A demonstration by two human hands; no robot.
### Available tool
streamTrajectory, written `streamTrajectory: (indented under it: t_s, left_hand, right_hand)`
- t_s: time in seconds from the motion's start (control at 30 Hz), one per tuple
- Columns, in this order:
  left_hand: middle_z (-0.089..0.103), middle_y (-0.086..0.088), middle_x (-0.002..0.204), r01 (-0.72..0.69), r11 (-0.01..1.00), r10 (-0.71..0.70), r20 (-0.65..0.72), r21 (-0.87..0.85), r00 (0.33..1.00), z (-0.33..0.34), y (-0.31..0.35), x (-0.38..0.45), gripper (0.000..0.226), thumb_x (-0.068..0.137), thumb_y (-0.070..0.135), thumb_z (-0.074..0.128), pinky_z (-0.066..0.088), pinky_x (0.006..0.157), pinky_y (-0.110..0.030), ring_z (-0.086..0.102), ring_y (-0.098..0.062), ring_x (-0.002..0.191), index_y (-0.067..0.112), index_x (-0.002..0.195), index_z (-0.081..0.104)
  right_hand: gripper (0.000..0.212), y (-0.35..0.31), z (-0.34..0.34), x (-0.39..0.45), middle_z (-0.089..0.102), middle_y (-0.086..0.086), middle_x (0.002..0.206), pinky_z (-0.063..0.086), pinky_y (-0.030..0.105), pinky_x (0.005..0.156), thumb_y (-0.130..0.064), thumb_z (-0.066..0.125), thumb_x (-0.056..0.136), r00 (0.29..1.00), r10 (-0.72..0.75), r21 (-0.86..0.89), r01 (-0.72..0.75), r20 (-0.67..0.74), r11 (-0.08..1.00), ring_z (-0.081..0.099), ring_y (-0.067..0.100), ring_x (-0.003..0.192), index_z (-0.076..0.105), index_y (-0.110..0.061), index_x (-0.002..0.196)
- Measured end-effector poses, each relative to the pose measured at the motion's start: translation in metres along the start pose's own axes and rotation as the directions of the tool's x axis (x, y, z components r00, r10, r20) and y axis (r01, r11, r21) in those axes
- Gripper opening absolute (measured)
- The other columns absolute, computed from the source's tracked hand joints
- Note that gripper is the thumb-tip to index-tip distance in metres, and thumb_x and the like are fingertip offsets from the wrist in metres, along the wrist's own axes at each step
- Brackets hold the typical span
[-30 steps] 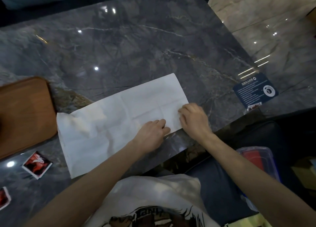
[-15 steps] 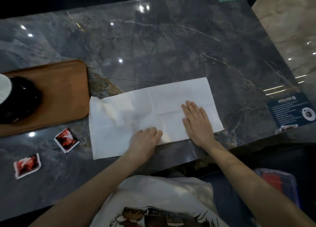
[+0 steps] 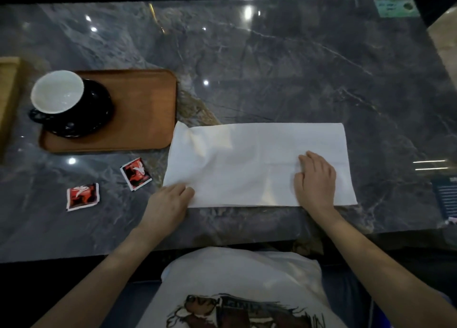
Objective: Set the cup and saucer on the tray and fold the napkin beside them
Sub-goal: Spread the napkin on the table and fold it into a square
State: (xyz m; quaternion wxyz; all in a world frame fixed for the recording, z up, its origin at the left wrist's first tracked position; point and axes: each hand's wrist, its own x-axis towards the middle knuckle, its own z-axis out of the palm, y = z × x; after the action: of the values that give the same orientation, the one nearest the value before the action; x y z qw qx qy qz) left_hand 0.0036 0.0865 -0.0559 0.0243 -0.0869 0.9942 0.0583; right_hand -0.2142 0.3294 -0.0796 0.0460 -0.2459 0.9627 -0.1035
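A dark grey marble table (image 3: 272,63) with pale veins and bright spots of reflected ceiling light fills the view; the room beyond is dim, and a paler stone floor shows at the far right. A white napkin (image 3: 247,162) lies flat as a long rectangle, its long axis running left to right along the near table edge, its left end rumpled and just beside the wooden tray (image 3: 148,110). The right hand (image 3: 315,179) rests palm down on the napkin's right part, fingers loosely together. The left hand (image 3: 168,204) sits at the near left corner, seemingly pinching it, though the fingertips are hidden. On the tray a white-lined cup (image 3: 58,91) stands upright on a black saucer (image 3: 84,120). Two red sachets (image 3: 136,174) lie left of the napkin
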Motion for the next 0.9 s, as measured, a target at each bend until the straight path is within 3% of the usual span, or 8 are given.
streamTrajectory:
  t_s: [0.13, 0.23, 0.33, 0.47, 0.53, 0.67, 0.8, 0.9]
  left_hand:
    - [0.06, -0.006, 0.069, 0.055, 0.993, -0.056, -0.007, -0.1, 0.998, 0.003, -0.001, -0.012, 0.027, 0.063, 0.025, 0.045, 0.042, 0.059, -0.032, 0.062, -0.029, 0.065, 0.012, 0.08, 0.062]
    - [0.061, -0.011, 0.084, 0.203, 0.938, -0.234, -0.084, -0.282, 0.968, -0.005, 0.005, -0.004, 0.037, 0.072, 0.034, 0.049, 0.048, 0.063, -0.031, 0.06, -0.029, 0.075, 0.008, 0.094, 0.063]
    - [0.057, -0.02, 0.104, 0.383, 0.816, -0.477, -0.13, -0.433, 0.869, -0.01, 0.004, 0.023, 0.049, 0.079, 0.038, 0.047, 0.047, 0.078, -0.038, 0.055, -0.034, 0.094, 0.002, 0.112, 0.055]
    - [0.051, -0.017, 0.124, 0.562, 0.531, -0.693, 0.056, -0.634, 0.719, -0.013, 0.001, 0.058, 0.053, 0.085, 0.033, 0.058, 0.043, 0.095, -0.044, 0.048, -0.032, 0.114, 0.002, 0.126, 0.046]
    - [0.052, -0.015, 0.123, 0.591, 0.42, -0.747, 0.107, -0.688, 0.656, -0.015, -0.001, 0.071, 0.051, 0.084, 0.032, 0.06, 0.042, 0.095, -0.045, 0.048, -0.031, 0.114, 0.004, 0.125, 0.047]
    - [0.058, -0.012, 0.121, 0.647, 0.297, -0.81, 0.173, -0.703, 0.56, -0.019, -0.002, 0.088, 0.047, 0.085, 0.033, 0.059, 0.043, 0.093, -0.039, 0.053, -0.029, 0.112, 0.006, 0.123, 0.049]
    - [0.066, -0.016, 0.093, 0.646, 0.195, -0.84, 0.215, -0.738, 0.499, -0.02, -0.006, 0.092, 0.027, 0.086, 0.025, 0.055, 0.038, 0.073, -0.031, 0.058, -0.031, 0.092, 0.002, 0.097, 0.062]
    - [0.056, -0.003, 0.07, 0.614, 0.126, -0.871, 0.208, -0.779, 0.444, -0.021, -0.013, 0.091, 0.019, 0.086, 0.024, 0.053, 0.034, 0.066, -0.028, 0.053, -0.024, 0.076, 0.006, 0.082, 0.059]
  right_hand:
    - [0.049, -0.03, -0.002, 0.006, 0.054, 0.018, 0.131, 0.027, 0.046, 0.107, -0.018, 0.031, 0.082, 0.999, 0.031, 0.027, -0.03, -0.012, 0.999, 0.045, 0.033, 0.124, 0.051, -0.003, 0.124]
    - [0.048, -0.071, 0.002, 0.008, 0.049, 0.017, 0.138, 0.029, 0.046, 0.108, -0.014, 0.036, 0.085, 0.985, -0.172, 0.119, 0.17, 0.008, 0.978, 0.043, 0.032, 0.129, 0.047, -0.005, 0.131]
    - [0.059, -0.109, 0.009, 0.008, 0.033, 0.012, 0.15, 0.017, 0.04, 0.114, -0.031, 0.018, 0.088, 0.926, -0.354, 0.11, 0.342, 0.129, 0.933, 0.028, 0.026, 0.14, 0.031, -0.009, 0.142]
    - [0.069, -0.128, 0.026, 0.007, 0.009, 0.006, 0.158, -0.004, 0.034, 0.114, -0.043, 0.005, 0.085, 0.91, -0.349, 0.068, 0.342, 0.223, 0.937, 0.005, 0.019, 0.145, 0.008, -0.013, 0.147]
    - [0.071, -0.127, 0.032, 0.007, 0.003, 0.005, 0.158, -0.009, 0.032, 0.114, -0.047, 0.004, 0.084, 0.909, -0.338, 0.036, 0.34, 0.245, 0.94, 0.0, 0.017, 0.145, 0.001, -0.014, 0.148]
    - [0.071, -0.122, 0.035, 0.007, -0.006, 0.004, 0.158, -0.015, 0.031, 0.111, -0.051, 0.003, 0.084, 0.902, -0.329, -0.003, 0.343, 0.281, 0.939, -0.009, 0.016, 0.144, -0.009, -0.017, 0.146]
    - [0.069, -0.119, 0.036, 0.007, -0.009, 0.005, 0.157, -0.014, 0.033, 0.113, -0.052, 0.005, 0.086, 0.902, -0.324, -0.004, 0.339, 0.284, 0.941, -0.012, 0.017, 0.143, -0.016, -0.018, 0.142]
    - [0.069, -0.115, 0.035, 0.008, -0.023, 0.002, 0.15, -0.019, 0.03, 0.11, -0.053, 0.001, 0.084, 0.901, -0.321, -0.005, 0.338, 0.292, 0.941, -0.021, 0.013, 0.138, -0.025, -0.018, 0.137]
